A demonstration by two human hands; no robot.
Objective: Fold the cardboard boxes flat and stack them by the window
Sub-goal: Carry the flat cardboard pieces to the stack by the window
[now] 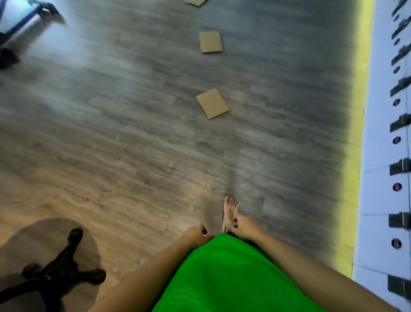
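Three flattened brown cardboard boxes lie apart on the wood floor ahead of me. The nearest cardboard box [212, 103] is tilted, a second cardboard box [210, 41] lies beyond it, and a third cardboard box [195, 2] is cut off by the top edge. My left hand [196, 233] and my right hand [243, 226] hang low on either side of my green garment [224, 274]. Both have loosely curled fingers and hold nothing. They are far from the boxes. One bare foot [229, 211] is forward on the floor.
A black swivel-chair base [60, 274] stands at the bottom left. White cabinets with black latches [387, 156] run along the right side behind a yellow strip [355, 133]. A blurred piece of furniture [22, 24] sits at the top left.
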